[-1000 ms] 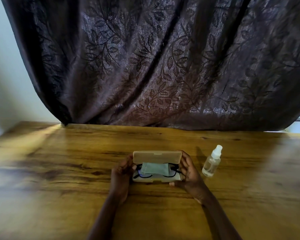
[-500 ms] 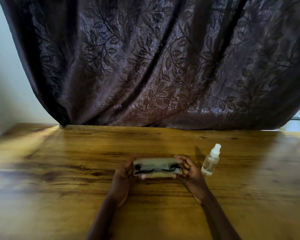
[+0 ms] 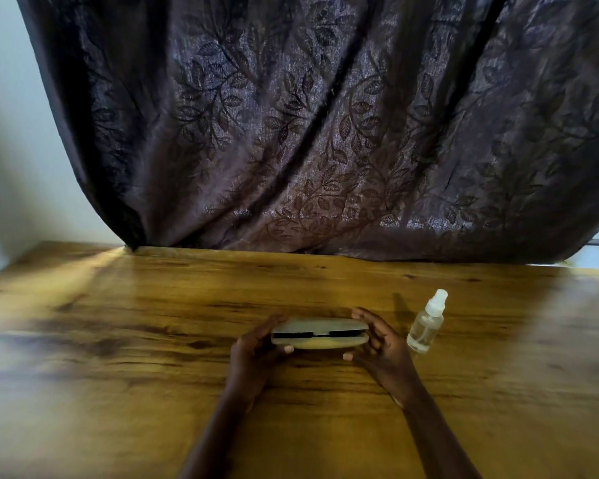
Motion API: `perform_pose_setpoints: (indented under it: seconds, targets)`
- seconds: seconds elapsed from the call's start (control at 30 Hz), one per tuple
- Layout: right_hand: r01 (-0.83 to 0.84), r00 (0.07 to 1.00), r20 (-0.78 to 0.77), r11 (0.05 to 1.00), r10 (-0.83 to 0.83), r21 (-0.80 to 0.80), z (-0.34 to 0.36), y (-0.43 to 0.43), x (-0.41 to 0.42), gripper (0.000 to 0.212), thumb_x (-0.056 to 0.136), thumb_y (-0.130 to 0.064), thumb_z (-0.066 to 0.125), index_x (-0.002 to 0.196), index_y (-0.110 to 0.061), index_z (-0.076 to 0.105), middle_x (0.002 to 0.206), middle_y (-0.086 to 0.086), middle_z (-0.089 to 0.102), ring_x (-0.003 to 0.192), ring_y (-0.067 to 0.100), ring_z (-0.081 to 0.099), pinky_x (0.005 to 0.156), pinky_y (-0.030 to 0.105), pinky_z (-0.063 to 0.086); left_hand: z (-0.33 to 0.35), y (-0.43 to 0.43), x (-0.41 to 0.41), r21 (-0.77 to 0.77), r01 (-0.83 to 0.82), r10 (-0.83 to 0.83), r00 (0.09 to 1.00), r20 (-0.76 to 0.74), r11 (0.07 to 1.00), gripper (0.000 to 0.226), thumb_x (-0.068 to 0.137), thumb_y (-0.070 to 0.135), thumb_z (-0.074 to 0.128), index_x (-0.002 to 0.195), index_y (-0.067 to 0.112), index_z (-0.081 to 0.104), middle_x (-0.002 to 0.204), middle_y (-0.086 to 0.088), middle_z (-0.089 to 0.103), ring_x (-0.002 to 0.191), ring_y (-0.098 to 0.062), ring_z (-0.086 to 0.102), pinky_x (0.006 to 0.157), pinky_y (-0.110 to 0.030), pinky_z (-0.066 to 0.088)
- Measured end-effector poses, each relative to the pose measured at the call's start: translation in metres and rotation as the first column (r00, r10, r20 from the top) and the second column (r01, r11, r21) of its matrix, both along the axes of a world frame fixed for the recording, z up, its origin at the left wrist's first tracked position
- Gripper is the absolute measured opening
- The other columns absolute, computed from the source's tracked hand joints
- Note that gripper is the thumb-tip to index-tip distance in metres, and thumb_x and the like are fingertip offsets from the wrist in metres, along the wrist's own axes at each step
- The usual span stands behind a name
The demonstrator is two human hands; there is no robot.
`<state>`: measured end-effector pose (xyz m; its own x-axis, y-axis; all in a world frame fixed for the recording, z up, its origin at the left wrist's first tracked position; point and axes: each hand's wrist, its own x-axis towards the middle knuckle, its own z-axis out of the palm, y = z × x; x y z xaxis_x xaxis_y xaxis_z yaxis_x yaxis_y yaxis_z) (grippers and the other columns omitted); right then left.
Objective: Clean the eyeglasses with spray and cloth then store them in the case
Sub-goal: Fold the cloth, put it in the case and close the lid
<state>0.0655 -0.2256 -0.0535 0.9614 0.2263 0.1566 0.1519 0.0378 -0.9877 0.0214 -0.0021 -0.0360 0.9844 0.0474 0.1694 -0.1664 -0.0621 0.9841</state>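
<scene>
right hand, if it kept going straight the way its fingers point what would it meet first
The case: the right hand holds its right end, fingers pointing left across its nearly shut top. Beyond it, probably the left hand at the other end; depth is unclear.

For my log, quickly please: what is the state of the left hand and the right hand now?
Left hand: holds the left end of the glasses case.
Right hand: holds the right end of the same case, lid almost closed.

Left hand [image 3: 254, 346] and right hand [image 3: 381, 340] curl around opposite ends of the case [image 3: 320, 326].
</scene>
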Motion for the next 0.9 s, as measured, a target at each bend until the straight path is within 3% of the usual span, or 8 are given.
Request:
perform_pose_setpoints:
  seconds: [0.17, 0.33, 0.57, 0.9]
  targets:
    - [0.065, 0.994, 0.095, 0.993, -0.056, -0.094, 0.0023, 0.0038, -0.0023, 0.049, 0.073, 0.003, 0.070, 0.107, -0.031, 0.060, 0.116, -0.012, 0.062, 0.114, 0.007, 0.055, 0.095, 0.021, 0.046, 0.0020, -0.0003, -0.0012, -0.004, -0.038, 0.038, 0.999, 0.032, 0.999, 0.046, 0.077, -0.004, 0.058, 0.118, 0.016, 0.049, 0.127, -0.014, 0.053, 0.116, -0.026, 0.052, 0.098, -0.045, 0.045]
    - [0.122, 0.986, 0.131, 0.987, -0.107, -0.107, 0.0033, 0.0052, -0.0035, 0.046, 0.074, 0.006, 0.068, 0.108, -0.023, 0.061, 0.118, -0.002, 0.061, 0.117, 0.010, 0.053, 0.100, 0.026, 0.042, 0.0024, -0.0017, -0.0002, 0.020, -0.055, 0.053, 0.997, 0.054, 0.998, 0.040, 0.075, -0.003, 0.060, 0.108, 0.019, 0.055, 0.123, -0.012, 0.056, 0.115, -0.025, 0.052, 0.097, -0.047, 0.045]
    - [0.147, 0.980, 0.147, 0.987, -0.135, -0.071, 0.0028, 0.0051, -0.0033, 0.046, 0.073, 0.010, 0.066, 0.103, -0.023, 0.062, 0.112, 0.000, 0.063, 0.112, 0.011, 0.055, 0.094, 0.015, 0.044, 0.0047, -0.0038, 0.0001, 0.073, -0.077, 0.071, 0.994, 0.080, 0.994, 0.044, 0.076, -0.006, 0.061, 0.109, 0.022, 0.054, 0.119, -0.005, 0.057, 0.114, -0.023, 0.053, 0.097, -0.043, 0.045]
    - [0.169, 0.975, 0.163, 0.981, -0.152, -0.092, 0.0034, 0.0048, -0.0045, 0.043, 0.076, 0.011, 0.063, 0.103, -0.023, 0.062, 0.112, -0.002, 0.062, 0.110, 0.007, 0.055, 0.092, 0.013, 0.045, 0.0031, -0.0049, 0.0000, 0.104, -0.111, 0.103, 0.992, 0.080, 0.988, 0.047, 0.076, -0.007, 0.060, 0.118, 0.010, 0.049, 0.120, -0.006, 0.056, 0.111, -0.019, 0.054, 0.094, -0.034, 0.047]
